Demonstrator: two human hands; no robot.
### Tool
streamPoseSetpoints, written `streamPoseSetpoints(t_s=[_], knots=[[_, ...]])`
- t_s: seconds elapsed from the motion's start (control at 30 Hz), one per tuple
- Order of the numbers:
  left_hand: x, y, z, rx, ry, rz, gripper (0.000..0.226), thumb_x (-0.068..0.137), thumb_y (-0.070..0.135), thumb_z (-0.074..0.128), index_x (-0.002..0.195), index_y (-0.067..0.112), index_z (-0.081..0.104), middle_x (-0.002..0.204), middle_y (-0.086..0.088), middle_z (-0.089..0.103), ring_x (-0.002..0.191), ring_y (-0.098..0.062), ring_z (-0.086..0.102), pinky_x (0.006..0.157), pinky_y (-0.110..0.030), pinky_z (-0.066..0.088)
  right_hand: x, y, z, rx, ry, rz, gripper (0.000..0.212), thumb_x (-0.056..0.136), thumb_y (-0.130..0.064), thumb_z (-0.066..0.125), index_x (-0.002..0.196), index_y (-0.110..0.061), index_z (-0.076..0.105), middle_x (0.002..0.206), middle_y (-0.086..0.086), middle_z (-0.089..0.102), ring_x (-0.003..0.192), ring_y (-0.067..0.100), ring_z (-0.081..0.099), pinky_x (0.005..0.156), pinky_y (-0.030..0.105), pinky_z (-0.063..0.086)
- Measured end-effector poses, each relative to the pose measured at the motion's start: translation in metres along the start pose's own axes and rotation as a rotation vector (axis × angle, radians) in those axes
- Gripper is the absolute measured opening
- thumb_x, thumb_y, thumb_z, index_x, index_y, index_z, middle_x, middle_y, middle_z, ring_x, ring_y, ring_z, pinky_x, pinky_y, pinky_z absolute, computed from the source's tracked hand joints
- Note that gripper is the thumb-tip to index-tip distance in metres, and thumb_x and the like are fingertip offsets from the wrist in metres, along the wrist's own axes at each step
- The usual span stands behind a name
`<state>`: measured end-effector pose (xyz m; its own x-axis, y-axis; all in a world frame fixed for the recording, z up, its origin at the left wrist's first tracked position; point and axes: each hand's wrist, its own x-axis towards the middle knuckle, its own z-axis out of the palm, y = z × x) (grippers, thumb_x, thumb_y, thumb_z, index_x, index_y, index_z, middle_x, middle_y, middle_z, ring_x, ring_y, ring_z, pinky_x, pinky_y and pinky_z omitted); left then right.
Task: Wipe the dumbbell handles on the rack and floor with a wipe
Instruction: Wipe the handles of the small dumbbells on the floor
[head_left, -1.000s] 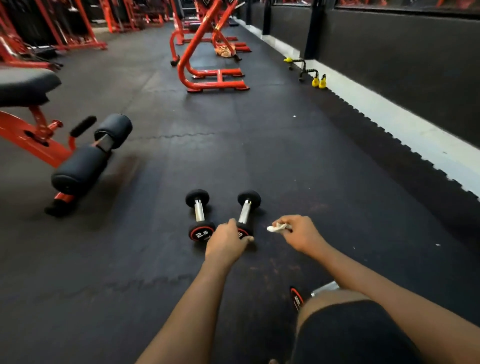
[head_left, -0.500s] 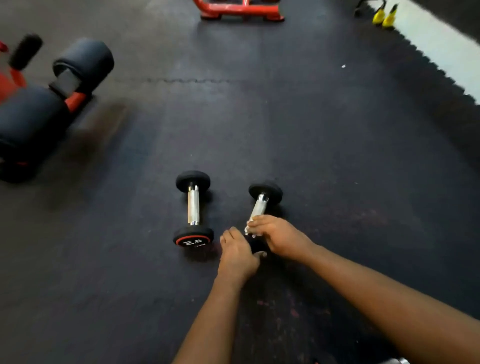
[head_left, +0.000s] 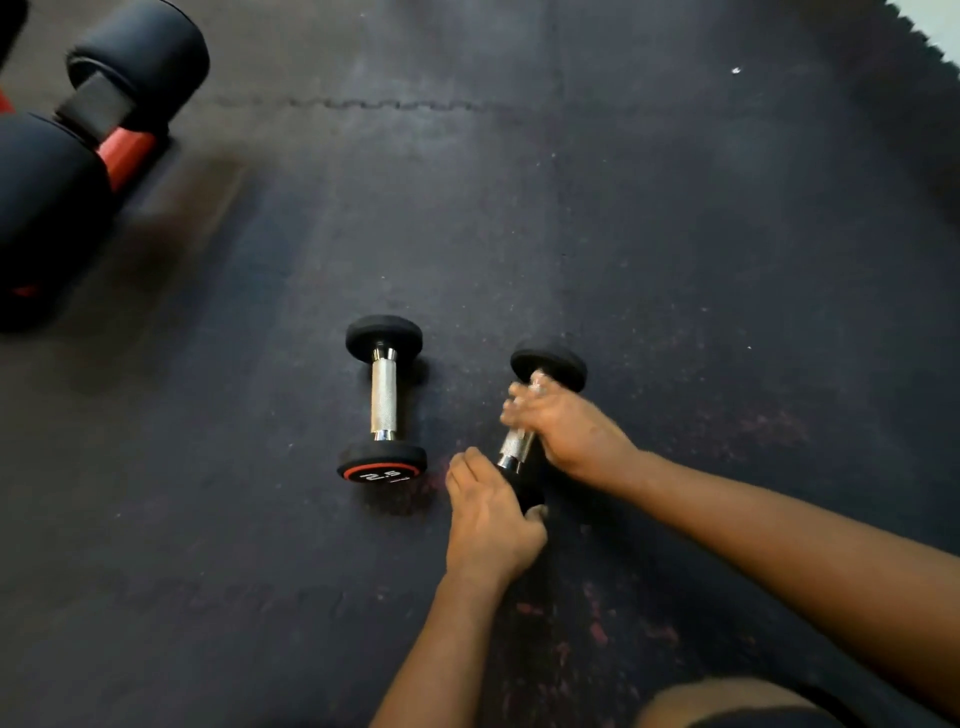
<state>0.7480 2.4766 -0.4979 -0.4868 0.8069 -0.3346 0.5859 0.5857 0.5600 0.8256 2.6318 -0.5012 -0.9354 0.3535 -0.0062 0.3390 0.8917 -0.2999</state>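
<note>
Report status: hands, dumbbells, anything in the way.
Left hand grips near end of right dumbbell. Right hand wrapped round its handle, blurred. Left dumbbell lies beside, untouched. Nothing in the way.

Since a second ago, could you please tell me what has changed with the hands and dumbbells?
The right hand moved from beside the right dumbbell onto its handle, gripped it, then slid toward the far head. The left hand still holds the near head. The left dumbbell stayed put, untouched.
</note>
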Motion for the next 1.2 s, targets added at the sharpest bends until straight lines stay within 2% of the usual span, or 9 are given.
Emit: streamPoseSetpoints(t_s=[0.1,0.23,0.37,0.53,0.67,0.83,0.97,1.1,1.2], knots=[[0.000,-0.001,0.000,-0.003,-0.005,0.008,0.098,0.083,0.038,0.074,0.148,-0.007,0.016,0.148,-0.021,0.021,0.143,-0.037,0.020,0.123,-0.041,0.019,-0.009,-0.018,0.009,0.023,-0.101,-0.199,0.053,0.083,0.004,0.058,0.132,-0.017,0.059,0.138,0.001,0.057,0.138,0.013,0.041,0.120,0.031,0.002],[-0.001,0.002,-0.001,0.004,0.000,0.000,0.100,0.082,0.039,0.076,0.147,-0.007,0.015,0.148,-0.022,0.020,0.141,-0.038,0.021,0.122,-0.042,0.022,0.004,0.002,-0.011,-0.138,0.039,0.074,0.058,0.083,0.005,0.050,0.138,-0.015,0.053,0.144,0.004,0.052,0.143,0.015,0.033,0.117,0.028,-0.009],[-0.001,0.001,-0.001,0.016,-0.015,0.013,0.097,0.083,0.039,0.075,0.146,-0.006,0.017,0.146,-0.021,0.022,0.140,-0.036,0.023,0.121,-0.044,0.025,-0.008,-0.025,0.006,-0.106,-0.122,-0.171,0.051,0.086,-0.003,0.056,0.135,-0.019,0.056,0.141,0.001,0.054,0.144,0.015,0.032,0.118,0.033,-0.007],[-0.001,0.003,0.000,0.050,0.002,0.012,0.097,0.083,0.042,0.074,0.145,-0.006,0.017,0.145,-0.021,0.022,0.137,-0.036,0.025,0.121,-0.039,0.021,-0.001,-0.007,-0.006,-0.141,0.080,0.119,0.055,0.084,0.003,0.054,0.135,-0.018,0.056,0.142,0.001,0.054,0.144,0.015,0.030,0.120,0.031,-0.003],[0.002,0.000,-0.002,0.041,-0.003,0.029,0.091,0.082,0.039,0.075,0.143,-0.005,0.023,0.142,-0.019,0.028,0.136,-0.035,0.029,0.121,-0.038,0.021,-0.010,-0.030,0.010,-0.018,-0.108,-0.132,0.048,0.088,-0.005,0.056,0.134,-0.017,0.057,0.140,0.002,0.056,0.141,0.014,0.037,0.119,0.028,-0.001],[0.001,0.002,-0.002,0.048,-0.010,0.009,0.100,0.082,0.042,0.075,0.146,-0.006,0.016,0.146,-0.021,0.023,0.137,-0.036,0.026,0.121,-0.039,0.021,0.000,-0.003,-0.001,-0.111,0.094,0.126,0.059,0.082,0.006,0.052,0.138,-0.014,0.053,0.145,0.003,0.051,0.145,0.017,0.029,0.120,0.029,-0.003],[0.001,0.001,-0.005,0.050,-0.029,0.010,0.098,0.083,0.042,0.074,0.146,-0.006,0.016,0.146,-0.021,0.023,0.139,-0.036,0.025,0.121,-0.040,0.021,-0.004,-0.013,0.004,-0.041,-0.115,-0.139,0.053,0.084,0.001,0.056,0.133,-0.019,0.058,0.140,0.001,0.055,0.140,0.013,0.037,0.119,0.028,-0.002],[0.001,0.002,-0.005,0.039,-0.031,0.006,0.099,0.082,0.042,0.075,0.146,-0.007,0.016,0.146,-0.021,0.023,0.136,-0.036,0.026,0.121,-0.040,0.022,0.006,0.012,-0.004,-0.098,0.089,0.103,0.064,0.079,0.008,0.049,0.139,-0.014,0.052,0.144,0.004,0.051,0.141,0.015,0.036,0.118,0.021,-0.001],[0.003,-0.001,-0.009,0.044,-0.060,0.014,0.101,0.084,0.042,0.074,0.147,-0.008,0.014,0.146,-0.022,0.022,0.138,-0.037,0.024,0.121,-0.038,0.019,-0.012,-0.007,0.016,0.030,0.108,0.082,0.062,0.082,0.008,0.048,0.140,-0.011,0.050,0.147,0.006,0.047,0.144,0.015,0.031,0.120,0.024,0.005]])
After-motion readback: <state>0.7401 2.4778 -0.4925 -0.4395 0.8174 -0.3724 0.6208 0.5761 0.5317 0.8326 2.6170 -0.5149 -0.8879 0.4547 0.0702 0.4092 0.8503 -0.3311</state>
